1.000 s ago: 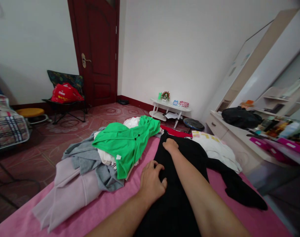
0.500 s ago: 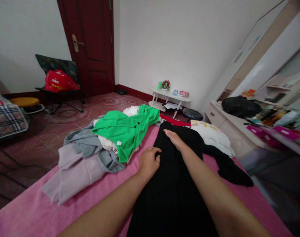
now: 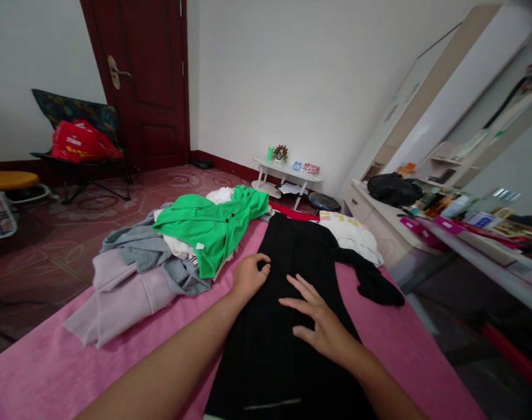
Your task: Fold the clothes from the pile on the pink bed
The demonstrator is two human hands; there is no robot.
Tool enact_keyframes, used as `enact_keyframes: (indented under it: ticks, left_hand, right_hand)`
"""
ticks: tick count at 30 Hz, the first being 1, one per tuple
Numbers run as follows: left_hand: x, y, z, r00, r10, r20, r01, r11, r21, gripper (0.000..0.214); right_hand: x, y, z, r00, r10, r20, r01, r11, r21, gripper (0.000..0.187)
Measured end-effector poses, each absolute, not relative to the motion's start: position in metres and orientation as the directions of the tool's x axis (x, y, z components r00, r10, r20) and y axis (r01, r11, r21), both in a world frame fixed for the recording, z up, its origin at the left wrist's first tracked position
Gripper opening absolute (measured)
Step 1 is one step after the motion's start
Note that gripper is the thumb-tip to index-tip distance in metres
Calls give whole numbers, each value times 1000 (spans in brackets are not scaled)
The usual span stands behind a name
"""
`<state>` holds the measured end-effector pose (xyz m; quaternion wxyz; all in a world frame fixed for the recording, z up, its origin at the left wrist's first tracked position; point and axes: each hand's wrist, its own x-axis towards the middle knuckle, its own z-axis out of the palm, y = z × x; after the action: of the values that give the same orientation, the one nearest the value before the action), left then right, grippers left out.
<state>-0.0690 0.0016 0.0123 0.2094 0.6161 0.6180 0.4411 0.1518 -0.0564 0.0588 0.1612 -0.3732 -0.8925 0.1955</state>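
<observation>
A long black garment [image 3: 292, 256] lies flat down the middle of a pink bed cover [image 3: 170, 344]. My left hand [image 3: 248, 274] rests on its left edge with the fingers curled, pinching the black cloth. My right hand [image 3: 318, 318] lies over the middle of the garment, fingers spread and stretched out, holding nothing. A second black piece [image 3: 373, 283] trails off to the right of the garment.
A heap of clothes sits on the bed's left: a green shirt [image 3: 213, 221], grey garments [image 3: 139, 251], a pale lilac one [image 3: 117, 297]. A white garment [image 3: 351, 233] lies at the far right. A cluttered dresser [image 3: 423, 233] stands right, a small white table [image 3: 287, 181] by the wall.
My right hand has drawn back from the garment's far end to its middle and spread its fingers. The left hand stays at the left edge. The view has shifted right.
</observation>
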Motion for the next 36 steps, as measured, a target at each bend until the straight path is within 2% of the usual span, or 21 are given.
enact_keyframes:
  ticks: [4, 6, 8, 10, 12, 14, 16, 19, 21, 23, 26, 28, 30, 32, 34, 36]
  left_hand:
    - [-70, 4, 13, -171, 950, 260, 550, -127, 826, 19]
    - [-72, 7, 13, -173, 952, 253, 540, -123, 833, 18]
    - [-74, 10, 12, -171, 954, 245, 544, -116, 831, 18]
    - [-75, 11, 14, -172, 958, 231, 568, -95, 818, 17]
    - [-76, 8, 20, -175, 958, 225, 607, -75, 791, 15]
    - [-75, 2, 30, -188, 951, 245, 652, -66, 755, 20]
    - [-70, -7, 41, -166, 929, 331, 733, -108, 671, 30]
    - [-58, -20, 48, 84, 896, 436, 827, -307, 471, 43]
    - [-50, -26, 43, 302, 880, 366, 804, -441, 398, 51]
    - [-43, -29, 34, 414, 869, 271, 784, -492, 379, 56]
    - [-39, -29, 23, 424, 876, 231, 806, -481, 345, 57]
    - [-38, -29, 22, 425, 877, 223, 816, -478, 325, 58]
    - [-38, -29, 23, 426, 877, 222, 819, -478, 316, 57]
    - [-37, -29, 24, 422, 877, 230, 820, -477, 316, 57]
    - [-36, -29, 25, 415, 878, 237, 822, -474, 317, 56]
    - [-35, -29, 25, 408, 879, 245, 823, -471, 319, 56]
  right_hand:
    - [145, -68, 62, -707, 625, 331, 553, 780, -293, 22]
    - [140, -71, 65, -647, 592, 481, 504, 805, -313, 18]
    - [136, -75, 67, -539, 617, 574, 461, 786, -412, 20]
    - [133, -81, 64, -480, 690, 542, 440, 723, -532, 22]
    - [131, -86, 58, -520, 742, 424, 446, 658, -606, 25]
    - [128, -89, 52, -569, 737, 366, 447, 650, -615, 25]
    - [124, -91, 47, -575, 715, 398, 433, 679, -593, 21]
    - [116, -91, 46, -589, 724, 359, 458, 665, -590, 20]
    - [116, -85, 48, -576, 773, 265, 500, 590, -634, 23]
    - [129, -70, 51, -467, 851, 242, 536, 489, -688, 25]
    - [184, -37, 55, -78, 915, 395, 560, 368, -742, 25]
    - [236, -17, 54, 234, 815, 530, 618, 296, -728, 34]
    - [285, -4, 47, 452, 673, 585, 712, 123, -691, 51]
    - [319, 2, 38, 600, 627, 497, 654, -26, -756, 66]
    - [335, 3, 27, 672, 677, 300, 473, -80, -877, 72]
    - [337, 3, 19, 633, 766, 110, 269, -84, -960, 69]
